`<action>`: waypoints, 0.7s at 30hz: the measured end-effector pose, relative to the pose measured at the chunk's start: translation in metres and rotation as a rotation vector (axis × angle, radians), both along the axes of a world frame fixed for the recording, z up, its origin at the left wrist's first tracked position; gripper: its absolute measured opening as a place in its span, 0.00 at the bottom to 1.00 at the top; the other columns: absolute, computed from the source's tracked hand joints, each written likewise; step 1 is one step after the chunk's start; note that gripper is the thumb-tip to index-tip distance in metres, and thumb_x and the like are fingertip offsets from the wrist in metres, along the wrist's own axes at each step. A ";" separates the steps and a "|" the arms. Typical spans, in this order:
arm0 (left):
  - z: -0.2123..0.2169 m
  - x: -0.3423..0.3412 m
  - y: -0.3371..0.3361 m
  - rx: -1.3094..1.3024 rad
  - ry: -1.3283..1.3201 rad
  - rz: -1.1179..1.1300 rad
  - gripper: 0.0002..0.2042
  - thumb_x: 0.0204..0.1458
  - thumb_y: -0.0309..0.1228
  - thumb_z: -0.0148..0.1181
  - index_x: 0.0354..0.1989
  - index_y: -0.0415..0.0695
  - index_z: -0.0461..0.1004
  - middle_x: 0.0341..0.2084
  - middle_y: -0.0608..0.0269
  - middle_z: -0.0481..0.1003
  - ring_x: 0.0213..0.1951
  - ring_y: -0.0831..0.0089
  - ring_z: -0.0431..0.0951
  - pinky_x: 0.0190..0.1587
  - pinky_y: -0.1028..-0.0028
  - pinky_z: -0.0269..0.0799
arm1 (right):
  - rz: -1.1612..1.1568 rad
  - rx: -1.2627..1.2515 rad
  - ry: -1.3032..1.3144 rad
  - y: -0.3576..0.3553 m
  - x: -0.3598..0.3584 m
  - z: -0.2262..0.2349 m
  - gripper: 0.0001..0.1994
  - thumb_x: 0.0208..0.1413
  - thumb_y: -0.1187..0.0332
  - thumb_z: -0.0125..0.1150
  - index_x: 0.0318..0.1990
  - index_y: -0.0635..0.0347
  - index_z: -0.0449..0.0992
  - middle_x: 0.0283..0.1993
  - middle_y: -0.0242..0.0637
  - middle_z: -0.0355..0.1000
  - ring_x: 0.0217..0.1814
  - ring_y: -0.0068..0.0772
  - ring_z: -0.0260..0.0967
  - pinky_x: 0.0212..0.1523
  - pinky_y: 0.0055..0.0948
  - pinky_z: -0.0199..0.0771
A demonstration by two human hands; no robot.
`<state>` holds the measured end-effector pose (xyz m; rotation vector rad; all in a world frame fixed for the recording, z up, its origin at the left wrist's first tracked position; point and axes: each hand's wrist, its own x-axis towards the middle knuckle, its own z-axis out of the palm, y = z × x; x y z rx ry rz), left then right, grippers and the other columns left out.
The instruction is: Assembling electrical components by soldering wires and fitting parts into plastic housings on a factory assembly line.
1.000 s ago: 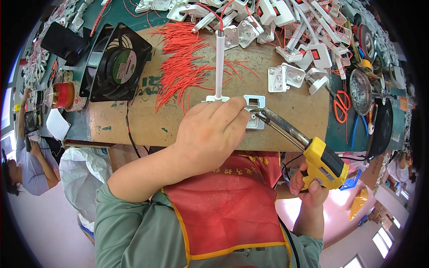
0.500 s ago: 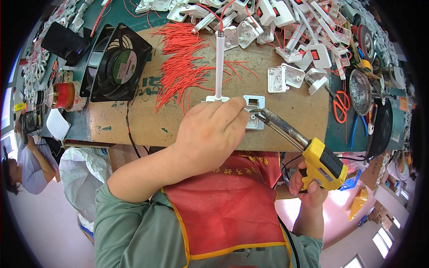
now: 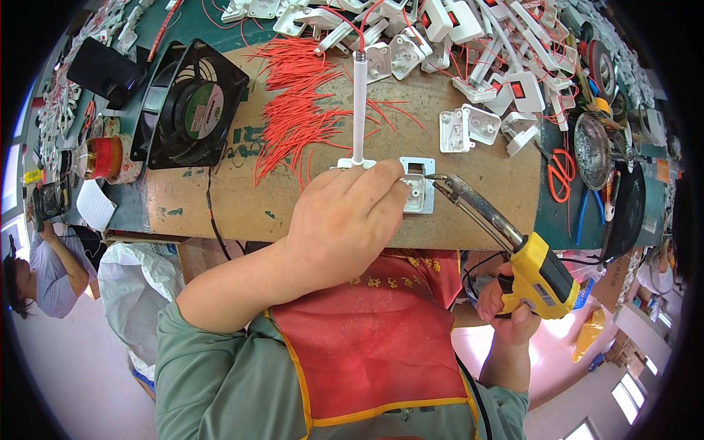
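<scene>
My left hand [image 3: 347, 220] is closed over a white plastic housing [image 3: 419, 196] on the board, its fingertips at the piece's left side. A white tube [image 3: 359, 110] stands out from the housing beyond my knuckles, with red wires leaving its far end. What the fingers pinch underneath is hidden. My right hand [image 3: 506, 312] grips a yellow and black soldering gun [image 3: 544, 279] by its handle. The gun's dark metal tip points left, at the upper right edge of the housing, beside its small square opening.
A bundle of cut red wires [image 3: 293, 110] lies beyond my left hand. A black fan [image 3: 192, 106] stands at left. White plastic housings [image 3: 462, 128] pile up at the far right, near red-handled scissors [image 3: 560, 176] and a round metal dish [image 3: 591, 150]. A person [image 3: 55, 260] sits at far left.
My right hand has drawn the soldering gun slightly to the right, so its tip sits farther from the middle of the housing. My left hand stays in place.
</scene>
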<state>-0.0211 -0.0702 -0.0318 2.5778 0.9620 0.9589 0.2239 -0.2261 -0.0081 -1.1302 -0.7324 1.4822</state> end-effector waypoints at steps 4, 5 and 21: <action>0.000 0.000 0.000 0.004 0.002 0.002 0.11 0.37 0.21 0.64 0.32 0.41 0.74 0.35 0.63 0.74 0.30 0.67 0.76 0.31 0.70 0.70 | -0.016 0.028 -0.043 0.002 -0.002 0.001 0.37 0.50 0.45 0.64 0.54 0.69 0.61 0.21 0.29 0.60 0.15 0.21 0.57 0.16 0.20 0.60; 0.000 0.000 0.000 0.004 0.001 0.001 0.11 0.37 0.21 0.64 0.32 0.41 0.74 0.35 0.63 0.74 0.30 0.67 0.76 0.31 0.70 0.70 | -0.017 0.034 -0.049 0.002 -0.002 0.001 0.37 0.50 0.45 0.63 0.54 0.69 0.61 0.20 0.29 0.60 0.16 0.21 0.57 0.16 0.20 0.60; -0.001 0.001 0.000 0.017 -0.003 0.001 0.11 0.37 0.21 0.64 0.32 0.41 0.74 0.35 0.63 0.73 0.29 0.67 0.76 0.30 0.70 0.70 | -0.036 0.064 -0.056 -0.001 0.000 -0.002 0.36 0.51 0.46 0.63 0.54 0.69 0.61 0.20 0.29 0.60 0.15 0.21 0.58 0.16 0.20 0.61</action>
